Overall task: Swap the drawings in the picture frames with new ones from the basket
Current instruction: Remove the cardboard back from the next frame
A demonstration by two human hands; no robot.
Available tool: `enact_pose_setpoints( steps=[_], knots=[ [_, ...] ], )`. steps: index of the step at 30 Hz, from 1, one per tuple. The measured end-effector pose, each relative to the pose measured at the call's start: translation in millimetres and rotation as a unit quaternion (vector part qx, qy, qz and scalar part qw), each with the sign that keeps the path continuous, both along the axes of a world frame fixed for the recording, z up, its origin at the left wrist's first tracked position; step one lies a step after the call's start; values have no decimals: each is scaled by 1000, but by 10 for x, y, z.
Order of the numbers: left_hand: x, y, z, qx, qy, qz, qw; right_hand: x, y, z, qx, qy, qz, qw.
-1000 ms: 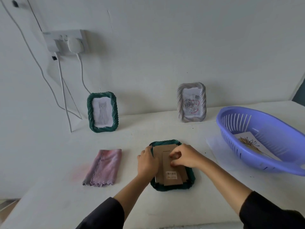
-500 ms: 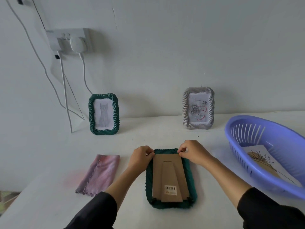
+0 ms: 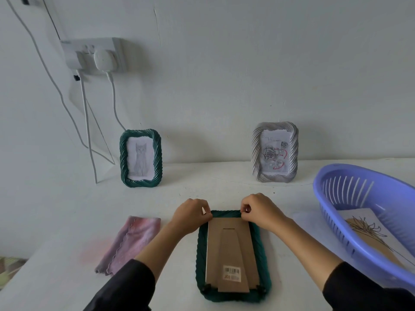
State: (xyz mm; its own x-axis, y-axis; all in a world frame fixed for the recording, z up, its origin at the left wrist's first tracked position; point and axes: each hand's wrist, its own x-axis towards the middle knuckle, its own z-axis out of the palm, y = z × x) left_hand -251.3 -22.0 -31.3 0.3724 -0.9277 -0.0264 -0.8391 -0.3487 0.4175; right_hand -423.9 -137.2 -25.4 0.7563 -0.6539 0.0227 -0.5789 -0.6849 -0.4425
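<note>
On the white table [image 3: 202,189], close to the person, both hands are working at the far end of the face-down green frame [image 3: 260,250]: the left hand [image 3: 193,215] is curling its fingers and pinching the far left corner, and the right hand [image 3: 261,212] is pinching the far right corner in the same way, just where the brown cardboard backing [image 3: 231,250] is meeting the twisted rim. Whether the fingertips are gripping the board or the rim cannot be told. The backing's stand is lying flat, with a barcode sticker [image 3: 232,273] showing near its near end. To the right the purple basket [image 3: 336,212] is sitting well apart from the hands, holding a flower drawing [image 3: 368,230]. Against the wall a green frame with a cat drawing [image 3: 141,158] and a silver frame with a rose drawing [image 3: 275,152] are standing upright. A pink cloth [image 3: 132,241] is lying left of the left arm, and a wall socket [image 3: 94,56] is trailing white cables. A second ago both hands were lying over the middle of the backing and the frame was lying askew; now they are sitting at its far corners and it is lying straight
</note>
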Motion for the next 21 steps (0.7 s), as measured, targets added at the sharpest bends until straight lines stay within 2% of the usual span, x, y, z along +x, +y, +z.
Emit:
enact_pose_setpoints(
  steps=[7,15,18,21],
  knots=[
    [-65,-74,-18,-4,-65,21,998,72,30,-63,12,-15,-47,999],
    [-121,-35,-92,-8,-50,58,997,25,66,-154,26,-47,-60,997],
    [-158,58,-168,-54,-2,79,995,-35,78,-185,34,-65,-61,995],
    [-224,183,-287,-131,84,101,983,-138,169,-203,41,-111,-64,991]
  ],
)
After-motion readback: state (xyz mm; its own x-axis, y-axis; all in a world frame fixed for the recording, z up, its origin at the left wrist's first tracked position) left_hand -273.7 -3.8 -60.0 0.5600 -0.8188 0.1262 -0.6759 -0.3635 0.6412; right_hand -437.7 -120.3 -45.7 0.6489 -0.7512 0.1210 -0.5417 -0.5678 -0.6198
